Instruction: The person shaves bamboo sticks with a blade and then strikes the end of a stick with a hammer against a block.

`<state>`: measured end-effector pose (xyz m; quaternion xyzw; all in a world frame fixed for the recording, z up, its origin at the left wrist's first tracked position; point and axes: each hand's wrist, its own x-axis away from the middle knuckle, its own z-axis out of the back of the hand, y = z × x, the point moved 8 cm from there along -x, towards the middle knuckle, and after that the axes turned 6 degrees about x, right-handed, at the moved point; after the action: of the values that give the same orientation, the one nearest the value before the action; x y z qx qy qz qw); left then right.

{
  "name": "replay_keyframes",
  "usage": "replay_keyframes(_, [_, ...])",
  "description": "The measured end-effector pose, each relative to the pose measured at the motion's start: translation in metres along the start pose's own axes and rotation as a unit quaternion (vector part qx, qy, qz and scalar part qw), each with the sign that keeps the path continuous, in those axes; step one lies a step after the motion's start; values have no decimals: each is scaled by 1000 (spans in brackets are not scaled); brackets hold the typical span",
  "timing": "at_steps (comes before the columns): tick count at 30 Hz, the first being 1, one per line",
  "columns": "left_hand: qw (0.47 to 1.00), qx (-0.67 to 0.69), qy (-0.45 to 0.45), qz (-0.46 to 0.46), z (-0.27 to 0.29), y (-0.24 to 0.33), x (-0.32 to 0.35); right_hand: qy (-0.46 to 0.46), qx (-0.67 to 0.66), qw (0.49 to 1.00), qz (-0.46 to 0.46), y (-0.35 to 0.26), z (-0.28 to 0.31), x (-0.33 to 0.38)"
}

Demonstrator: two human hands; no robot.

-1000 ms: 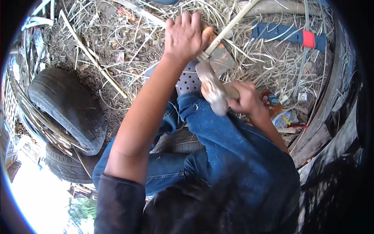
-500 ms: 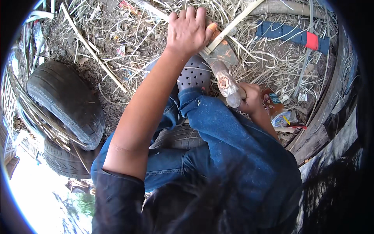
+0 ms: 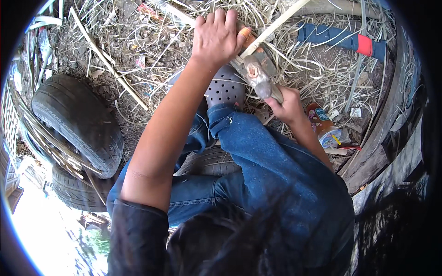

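My right hand (image 3: 287, 103) is wrapped round the handle of a hammer (image 3: 257, 76) with a worn, pale brown head. The hammer head is over the lower end of a pale wooden strip (image 3: 278, 25), beside a flat dull-grey piece (image 3: 268, 63) with orange patches; whether they touch is unclear. My left hand (image 3: 215, 37), an orange wrap on its thumb, is closed just left of that strip's lower end. What its curled fingers hold is hidden. Another pale strip (image 3: 177, 13) runs up to its knuckles from the upper left. A grey perforated clog (image 3: 224, 89) is right below.
Shavings and thin strips litter the ground. A dark blue sheath-like thing with a red band (image 3: 340, 40) lies at upper right. A cup with brown contents (image 3: 324, 126) lies right of my knee. Old tyres (image 3: 76, 122) stand at left, by a bundle of strips (image 3: 55, 142).
My right hand has moved the hammer up and left, its head now over the wooden strip's lower end. My left hand stays closed in nearly the same place.
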<state>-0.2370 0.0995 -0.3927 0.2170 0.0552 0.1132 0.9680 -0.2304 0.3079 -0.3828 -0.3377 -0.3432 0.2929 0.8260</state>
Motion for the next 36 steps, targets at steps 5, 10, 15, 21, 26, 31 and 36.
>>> replay_keyframes(5, [1000, -10, -7, 4, -3, -1, -2, -56, 3, 991, 119, -16, 10, 18])
replay_keyframes(10, [999, 6, -39, 26, 9, 10, -7, 20, -3, 999, 51, -5, 17, 15])
replay_keyframes(15, [999, 9, -28, 27, 8, 6, -7, -17, -6, 1000, -4, -7, -3, 2])
replay_keyframes(21, [1000, 9, -8, 26, 11, 7, -9, -55, 9, 991, 125, -35, 20, 0])
replay_keyframes(26, [1000, -8, -8, 19, -3, -3, -5, -33, 15, 999, 29, -3, 10, -1])
replay_keyframes(31, [1000, 2, -19, -11, 8, 2, -4, 1, -9, 998, 59, -24, 32, 22])
replay_keyframes(36, [993, 112, -30, 6, 44, -8, -9, 29, -101, 993, -56, -4, 29, 42])
